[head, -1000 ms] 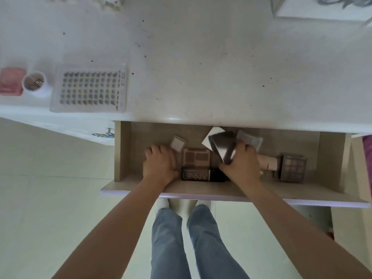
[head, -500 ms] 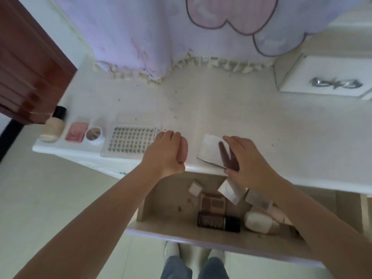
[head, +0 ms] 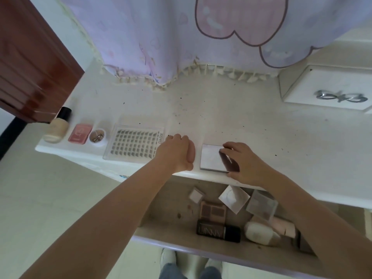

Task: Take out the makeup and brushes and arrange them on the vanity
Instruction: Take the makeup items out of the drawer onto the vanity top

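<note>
Along the front edge of the surface (head: 231, 121), from its left corner, stood a row: a foundation bottle (head: 58, 128), a pink compact (head: 79, 133), a small round pot (head: 97, 136) and a clear lash tray (head: 134, 146). Just right of the tray the left hand (head: 177, 153) rested on the front edge, its fingers curled round a pinkish soft-looking thing that I could not name. Next, the right hand (head: 240, 164) held a flat square mirrored compact (head: 213, 158) that lay on the surface near the front edge, fingers on its right side and thumb at its near corner. It seemed light and stiff, but smooth and probably slippery, with a hinge and pressed powder that could crack; holding it by two opposite edges looked safest. Below, the open drawer (head: 201, 248) kept more palettes (head: 213, 210) and a dark tube (head: 218, 230).
</note>
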`<action>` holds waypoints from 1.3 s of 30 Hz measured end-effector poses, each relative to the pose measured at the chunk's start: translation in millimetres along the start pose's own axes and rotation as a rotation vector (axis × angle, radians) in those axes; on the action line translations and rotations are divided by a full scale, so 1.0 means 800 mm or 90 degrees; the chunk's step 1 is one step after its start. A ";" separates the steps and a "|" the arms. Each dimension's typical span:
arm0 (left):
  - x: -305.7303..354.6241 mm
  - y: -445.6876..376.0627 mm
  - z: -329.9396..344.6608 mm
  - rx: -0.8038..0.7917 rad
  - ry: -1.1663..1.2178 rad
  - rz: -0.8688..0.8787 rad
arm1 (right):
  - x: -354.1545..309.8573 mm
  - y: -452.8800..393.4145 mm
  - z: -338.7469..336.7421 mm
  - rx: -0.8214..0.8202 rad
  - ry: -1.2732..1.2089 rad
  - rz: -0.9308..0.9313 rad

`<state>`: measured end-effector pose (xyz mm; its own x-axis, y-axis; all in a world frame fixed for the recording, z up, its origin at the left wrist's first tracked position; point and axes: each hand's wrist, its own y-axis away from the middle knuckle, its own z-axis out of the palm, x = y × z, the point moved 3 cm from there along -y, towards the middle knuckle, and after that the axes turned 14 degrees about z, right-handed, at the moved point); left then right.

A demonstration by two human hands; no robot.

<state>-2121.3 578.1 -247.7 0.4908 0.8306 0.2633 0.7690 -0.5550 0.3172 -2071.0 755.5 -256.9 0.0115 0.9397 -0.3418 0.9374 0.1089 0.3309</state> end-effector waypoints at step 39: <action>0.050 0.077 0.142 -0.020 -0.006 0.061 | 0.088 0.158 0.106 0.148 -0.049 0.111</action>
<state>-2007.6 582.7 -321.3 0.5654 0.7741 0.2846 0.7051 -0.6327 0.3203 -1922.3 808.1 -313.8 0.1974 0.9097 -0.3654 0.9735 -0.1378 0.1827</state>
